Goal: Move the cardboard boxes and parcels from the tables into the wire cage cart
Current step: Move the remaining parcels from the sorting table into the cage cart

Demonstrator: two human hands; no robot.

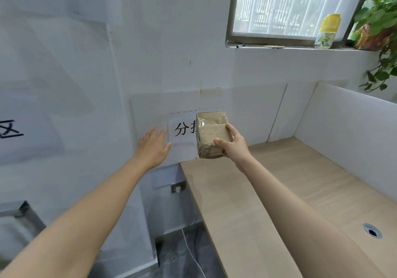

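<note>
Two bare forearms reach forward from the bottom of the view. Under the right arm runs a pale wood-grain counter (290, 183), its surface bare except for a round cable hole (372, 230) near the right edge. To the left of the counter, low down, a white cable (189, 249) hangs from a wall socket (178, 187) toward a dark floor.

The left hand (153, 146) is spread flat with its fingers apart, holding nothing, held in the air in front of the wall. The right hand (233, 144) grips a small cardboard parcel (211, 135) from its right side, thumb across the near face and fingers wrapped around the far edge. The parcel is brown, roughly box-shaped, somewhat crumpled, and bound with clear shiny tape that wrinkles along its left edge. It is lifted clear of the counter, above the counter's far left corner.

Behind the parcel a white paper sign (182, 134) is stuck to the wall; the black character "分" reads clearly, and the next character is partly covered by the parcel. Far left on the wall another sheet shows "区" (10, 130). White panels (343, 123) stand along the counter's back and right side.

Furthest off, on the window ledge (279, 48), a clear jar with a yellow cap (327, 31) holds green sprigs, beside a trailing leafy plant (380, 28).
</note>
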